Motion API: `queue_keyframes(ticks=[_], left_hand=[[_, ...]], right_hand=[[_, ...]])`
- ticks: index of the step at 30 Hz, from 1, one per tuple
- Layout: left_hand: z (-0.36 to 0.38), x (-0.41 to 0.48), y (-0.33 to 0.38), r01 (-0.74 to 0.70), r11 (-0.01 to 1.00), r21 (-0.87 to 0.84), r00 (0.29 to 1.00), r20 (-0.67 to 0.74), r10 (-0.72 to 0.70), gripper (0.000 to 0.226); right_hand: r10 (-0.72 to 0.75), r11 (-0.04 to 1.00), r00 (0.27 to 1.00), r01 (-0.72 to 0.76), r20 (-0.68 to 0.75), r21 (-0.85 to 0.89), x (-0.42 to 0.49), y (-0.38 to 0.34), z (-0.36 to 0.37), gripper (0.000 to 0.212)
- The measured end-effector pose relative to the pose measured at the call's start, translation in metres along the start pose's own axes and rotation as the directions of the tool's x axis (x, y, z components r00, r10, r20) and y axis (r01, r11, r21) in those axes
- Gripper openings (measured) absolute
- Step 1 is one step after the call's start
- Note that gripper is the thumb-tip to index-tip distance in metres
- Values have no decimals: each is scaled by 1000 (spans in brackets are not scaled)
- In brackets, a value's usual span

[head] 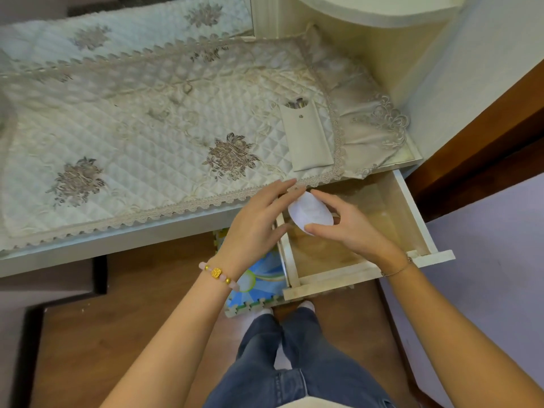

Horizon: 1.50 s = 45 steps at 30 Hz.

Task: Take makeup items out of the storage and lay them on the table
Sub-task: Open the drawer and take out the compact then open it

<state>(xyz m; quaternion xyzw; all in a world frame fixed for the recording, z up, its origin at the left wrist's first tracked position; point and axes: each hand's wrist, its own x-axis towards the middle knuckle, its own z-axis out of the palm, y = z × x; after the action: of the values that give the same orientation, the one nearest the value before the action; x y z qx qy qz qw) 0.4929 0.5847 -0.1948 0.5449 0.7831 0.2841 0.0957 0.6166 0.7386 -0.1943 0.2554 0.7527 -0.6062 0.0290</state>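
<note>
Head view, looking down over a pulled-out pale wooden drawer (412,219). Right hand (350,225) clamped on a white oval makeup case (311,212), thumb below, fingers above, lifted over the drawer's back left corner. Left hand (256,222) beside it, fingers spread, fingertips just meeting the case's left edge. Mid-removal step, judging by position. Next: carrying it leftward onto the quilted cream floral table cover (132,142), near the beige brush pouch (307,136).

**Free room around the open drawer**

I see the drawer (412,219) pulled open, and its wooden bottom is bare to the right of my hands. On the table, the quilted cloth (132,142) is wide and free on the left; only the beige pouch (306,136) lies near the right edge.
</note>
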Motion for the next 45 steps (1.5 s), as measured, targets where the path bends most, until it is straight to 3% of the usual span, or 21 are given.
queue_keyframes(ticks=[4,7,9,12,18,22,26,29,34,45], left_hand=[[-9,-8,-7,-39,999,9,997,-72,39,38],[-15,-18,-8,8,1000,0,985,-170,-8,30],[-16,-25,-7,50,999,-22,968,-246,-54,29],[-14,-32,-3,88,996,-32,939,-331,-94,30],[-11,-42,-2,163,985,46,896,-425,-129,27],[-13,-47,-8,155,988,19,921,-365,-138,33],[-20,-50,-12,155,963,-219,945,-251,-209,45],[-25,-50,-15,185,938,-294,956,-166,-241,50],[-25,-48,-16,235,938,-253,967,-39,-253,63],[-19,-46,-15,284,924,-255,952,-42,-304,47]], right_hand=[[-16,993,998,8,63,118,2,-11,12,66],[-1,936,999,-17,49,351,5,-12,23,69],[7,809,999,-32,45,587,6,-13,33,72],[-42,522,992,-80,119,849,9,-14,52,83],[-45,251,989,-128,143,959,11,-14,89,83],[4,207,992,-124,126,970,13,-12,98,90],[18,156,989,-147,146,977,12,-6,101,92],[16,149,985,-172,172,974,10,-4,105,92],[-23,152,984,-173,178,973,10,-1,111,70],[-43,109,987,-149,154,983,13,2,118,62]])
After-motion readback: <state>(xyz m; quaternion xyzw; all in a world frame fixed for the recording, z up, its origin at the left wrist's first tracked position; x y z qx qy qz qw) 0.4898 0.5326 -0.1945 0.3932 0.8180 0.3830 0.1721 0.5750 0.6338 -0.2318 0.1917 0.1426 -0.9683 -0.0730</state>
